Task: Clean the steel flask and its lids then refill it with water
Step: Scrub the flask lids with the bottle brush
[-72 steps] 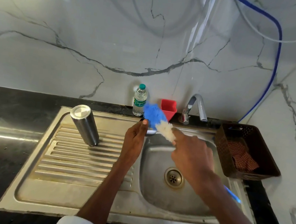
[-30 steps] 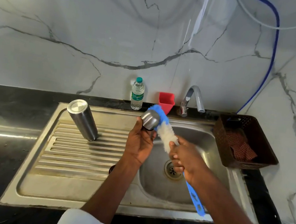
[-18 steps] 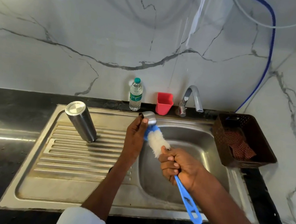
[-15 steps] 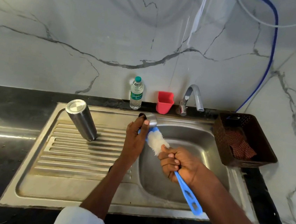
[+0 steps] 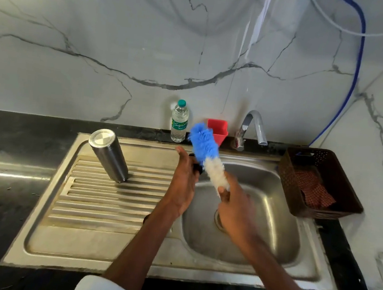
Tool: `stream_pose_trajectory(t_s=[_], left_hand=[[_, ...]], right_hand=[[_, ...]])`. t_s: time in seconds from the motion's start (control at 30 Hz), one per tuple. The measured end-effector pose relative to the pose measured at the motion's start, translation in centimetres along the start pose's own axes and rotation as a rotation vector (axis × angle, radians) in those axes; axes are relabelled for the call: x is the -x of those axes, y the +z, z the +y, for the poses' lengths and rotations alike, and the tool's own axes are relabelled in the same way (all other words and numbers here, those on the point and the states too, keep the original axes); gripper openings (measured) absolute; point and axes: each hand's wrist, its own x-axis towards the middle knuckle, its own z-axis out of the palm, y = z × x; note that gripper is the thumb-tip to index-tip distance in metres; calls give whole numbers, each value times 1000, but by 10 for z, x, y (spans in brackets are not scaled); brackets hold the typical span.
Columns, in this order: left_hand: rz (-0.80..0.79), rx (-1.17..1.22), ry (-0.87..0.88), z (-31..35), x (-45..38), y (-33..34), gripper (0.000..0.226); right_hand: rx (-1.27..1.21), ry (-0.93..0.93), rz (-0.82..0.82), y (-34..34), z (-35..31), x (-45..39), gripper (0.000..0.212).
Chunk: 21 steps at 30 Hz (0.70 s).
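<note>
Blue and white bristles of a brush (image 5: 208,157) slant up and away from the right hand (image 5: 235,211), which is closed round its handle; the left hand (image 5: 183,179) is curled on a small dark lid (image 5: 197,166), mostly hidden, pressed against the bristles over the sink (image 5: 260,223). The flask (image 5: 109,155) stands inverted and tilted on the drainboard, left of both hands and nearer the left one.
</note>
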Motion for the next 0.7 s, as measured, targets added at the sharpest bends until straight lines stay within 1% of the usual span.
stream_pose_trajectory(t_s=[0.07,0.1,0.17,0.23,0.27,0.33,0.37,0.43,0.47,0.53,0.57,0.6,0.67,0.7], left_hand=[[-39,-20,20,4,-1,0,102],[-11,-6,36,7,-3,-4,100],[15,13,74,8,-9,-15,103],[-39,-108,143,7,-7,-17,112],[-89,-158,168,3,-6,-15,111],[-133,-222,170,-4,-7,-14,105],[-110,-228,162,-6,-10,-17,107],[-42,-225,158,-7,-15,-24,114],[-25,-248,152,-7,-17,-27,113],[-51,-328,134,-4,-17,-25,108],[-40,-373,122,-2,-18,-22,108],[-27,-393,125,-2,-20,-21,115],[37,-335,89,-1,-27,-27,136],[39,-298,85,0,-27,-31,133]], right_hand=[[44,-7,-2,-9,-5,-8,45],[83,-22,-22,-13,-5,-6,46],[156,-75,-77,-17,-6,8,50],[196,-74,-88,-24,-9,9,51],[202,-42,-77,-29,-10,-1,50],[154,19,-96,-43,-15,-15,45],[152,18,-109,-49,-17,-13,44],[229,-38,-153,-53,-24,4,47],[268,-61,-162,-54,-26,9,48],[319,-34,-122,-58,-26,-1,47],[291,1,-124,-61,-26,-9,45],[257,31,-132,-64,-26,-14,44],[253,17,-147,-66,-29,-10,43],[283,-8,-157,-66,-33,-3,43]])
